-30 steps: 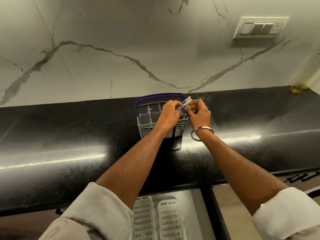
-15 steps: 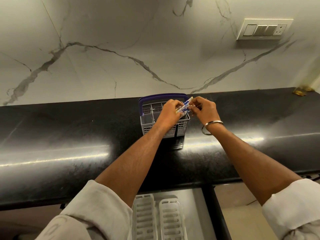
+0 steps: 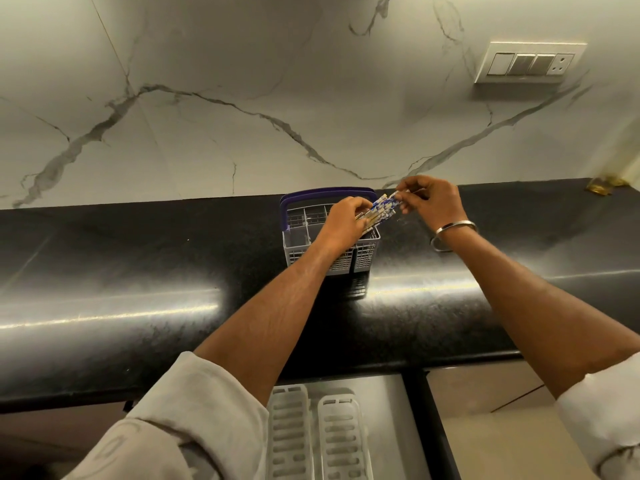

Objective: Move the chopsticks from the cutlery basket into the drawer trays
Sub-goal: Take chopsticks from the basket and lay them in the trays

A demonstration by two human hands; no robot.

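Note:
A grey cutlery basket [image 3: 301, 242] with a purple handle stands on the black counter against the wall. My left hand [image 3: 343, 223] grips a bundle of blue-and-white patterned chopsticks [image 3: 381, 209] over the basket's right side. My right hand [image 3: 433, 200] pinches the upper tips of the chopsticks from the right. The lower ends of the chopsticks are hidden behind my left hand. Below the counter edge, two white slotted drawer trays [image 3: 341, 438] lie side by side in an open drawer.
The black counter [image 3: 138, 271] runs across the whole view with a marble wall behind it. A switch panel [image 3: 530, 64] sits on the wall at upper right. A small golden object [image 3: 604, 188] stands at the counter's far right. A dark divider [image 3: 429, 427] borders the drawer.
My right hand has moved a little to the right and up, drawing chopstick tips out of the bundle. My left hand stays over the basket holding the bundle.

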